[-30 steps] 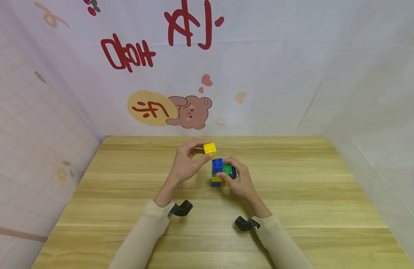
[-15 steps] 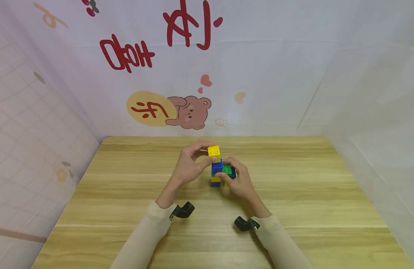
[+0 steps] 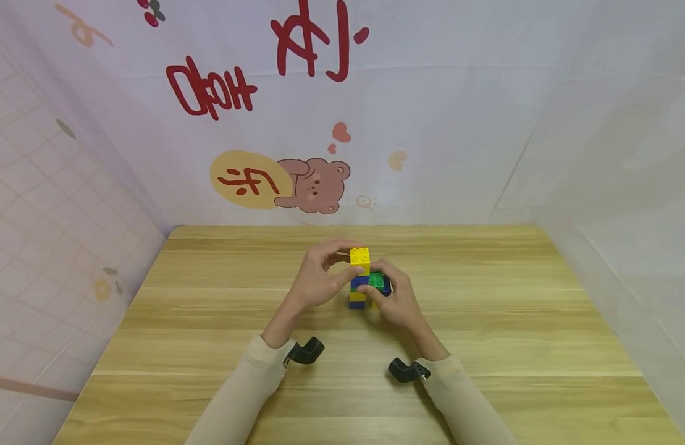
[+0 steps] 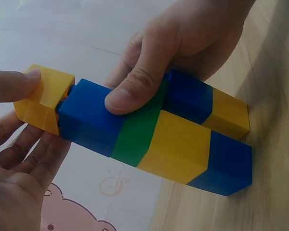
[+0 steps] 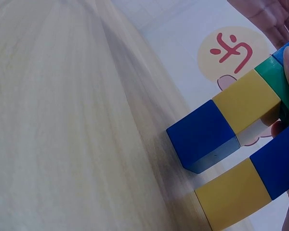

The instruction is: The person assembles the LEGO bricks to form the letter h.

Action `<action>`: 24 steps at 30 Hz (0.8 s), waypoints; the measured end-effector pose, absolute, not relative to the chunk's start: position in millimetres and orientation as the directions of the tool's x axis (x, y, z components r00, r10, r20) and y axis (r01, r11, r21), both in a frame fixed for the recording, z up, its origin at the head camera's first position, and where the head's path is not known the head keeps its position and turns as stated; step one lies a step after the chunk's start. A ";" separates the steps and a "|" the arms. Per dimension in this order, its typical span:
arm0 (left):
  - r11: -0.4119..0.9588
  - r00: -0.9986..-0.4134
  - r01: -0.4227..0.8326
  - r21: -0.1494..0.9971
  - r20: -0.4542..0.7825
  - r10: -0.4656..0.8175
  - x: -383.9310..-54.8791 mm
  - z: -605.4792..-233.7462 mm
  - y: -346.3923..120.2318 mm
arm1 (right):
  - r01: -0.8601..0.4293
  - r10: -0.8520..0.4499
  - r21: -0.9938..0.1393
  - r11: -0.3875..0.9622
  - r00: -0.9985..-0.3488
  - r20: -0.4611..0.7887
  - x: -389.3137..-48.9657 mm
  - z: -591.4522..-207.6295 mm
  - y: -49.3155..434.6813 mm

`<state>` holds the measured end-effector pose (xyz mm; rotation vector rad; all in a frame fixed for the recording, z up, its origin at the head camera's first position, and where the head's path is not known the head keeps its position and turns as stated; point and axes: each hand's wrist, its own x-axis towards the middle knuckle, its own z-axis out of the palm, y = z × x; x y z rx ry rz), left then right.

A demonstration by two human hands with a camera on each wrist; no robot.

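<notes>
My left hand (image 3: 317,279) pinches a yellow toy building brick (image 3: 359,254) between thumb and fingers. That brick sits over the top blue brick (image 4: 89,113) of a stack, and studs show in a narrow gap between them in the left wrist view. Below come a green brick (image 4: 140,126), a yellow brick (image 4: 176,147) and a bottom blue brick (image 4: 224,166). The green piece reaches across to a shorter leg of a dark blue brick (image 4: 189,96) and a yellow brick (image 5: 233,195). My right hand (image 3: 399,301) grips the structure, its thumb against the blue and green bricks.
The structure stands upright on a wood-grain table (image 3: 242,383). Behind it rises a white backdrop (image 3: 453,136) with a printed bear (image 3: 317,185) and red characters. Black curved mounts (image 3: 307,351) protrude from both sleeves.
My left hand has moved right and slightly toward me, bringing the yellow brick from beside the stack's top to directly over the blue brick. The right hand stays in place.
</notes>
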<state>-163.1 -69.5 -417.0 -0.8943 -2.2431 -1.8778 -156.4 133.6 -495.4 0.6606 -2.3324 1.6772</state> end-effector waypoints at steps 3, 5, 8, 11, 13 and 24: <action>0.063 -0.818 0.489 0.870 0.432 0.380 -163.1 -418.4 -68.3 | -0.469 -0.245 -0.844 0.259 -0.877 0.412 -156.5 -495.1 134.1; 0.057 -0.811 0.498 0.865 0.442 0.383 -164.0 -420.1 -67.1 | -0.473 -0.246 -0.842 0.258 -0.875 0.416 -156.8 -495.1 135.0; 0.049 -0.801 0.512 0.858 0.456 0.389 -166.1 -423.7 -64.5 | -0.478 -0.247 -0.838 0.262 -0.873 0.421 -157.4 -495.8 136.4; 0.036 -0.798 0.516 0.856 0.465 0.384 -167.4 -427.9 -62.6 | -0.473 -0.249 -0.840 0.265 -0.875 0.414 -158.2 -495.7 137.4; 0.019 -0.795 0.518 0.855 0.473 0.379 -167.8 -431.0 -61.6 | -0.466 -0.250 -0.843 0.268 -0.879 0.406 -158.6 -495.5 137.7; -0.056 -0.776 0.566 0.823 0.554 0.302 -166.0 -455.1 -55.1 | -0.471 -0.242 -0.846 0.249 -0.876 0.417 -159.2 -493.4 134.8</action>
